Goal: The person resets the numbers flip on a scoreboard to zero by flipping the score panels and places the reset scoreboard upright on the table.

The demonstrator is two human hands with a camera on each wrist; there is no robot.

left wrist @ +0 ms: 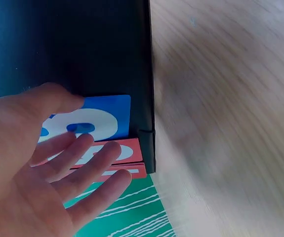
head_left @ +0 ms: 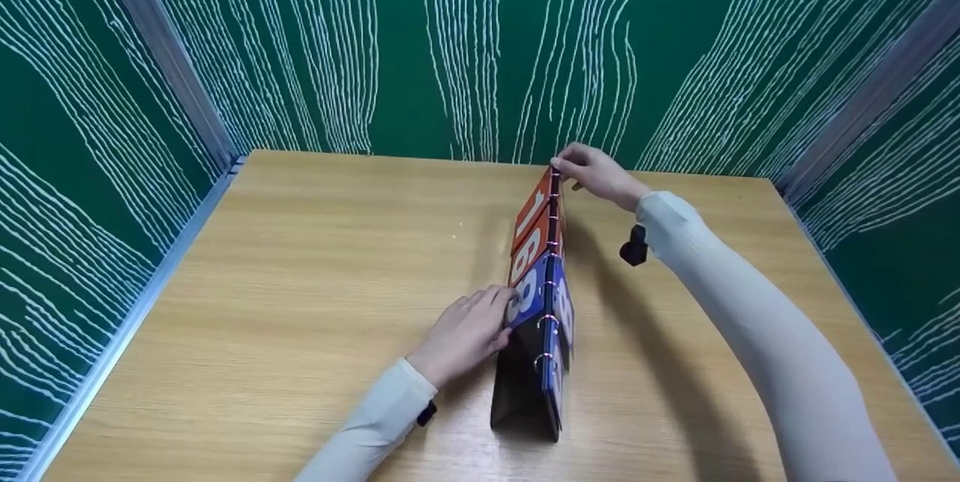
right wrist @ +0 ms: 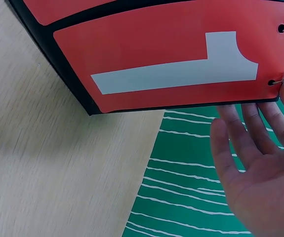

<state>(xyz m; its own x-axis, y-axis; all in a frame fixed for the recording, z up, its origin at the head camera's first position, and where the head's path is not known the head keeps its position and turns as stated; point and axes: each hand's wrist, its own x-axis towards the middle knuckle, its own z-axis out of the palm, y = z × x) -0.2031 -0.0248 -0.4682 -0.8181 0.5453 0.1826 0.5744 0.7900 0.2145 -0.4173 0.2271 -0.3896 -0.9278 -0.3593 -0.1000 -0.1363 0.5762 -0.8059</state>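
Note:
A tabletop flip scoreboard (head_left: 516, 388) stands like a tent, with number cards hung on metal rings along its top spine. Its left face shows a red card (right wrist: 154, 52) with a white 1, another red card (head_left: 529, 251) reading 6, and a blue card (left wrist: 117, 104) with a rounded white digit. My left hand (head_left: 466, 333) is at the blue card, thumb by its near edge and fingers spread over its face. At the far end of the spine, my right hand (head_left: 600, 177) grips the top corner between thumb and fingers; some fingertips are hidden behind the board.
The scoreboard stands on a light wooden table (head_left: 337, 264). Green panels (head_left: 405, 54) with white wavy lines surround the table at the back and sides, joined by grey corner posts (head_left: 161, 39). More blue cards (head_left: 564, 309) hang on the scoreboard's right face.

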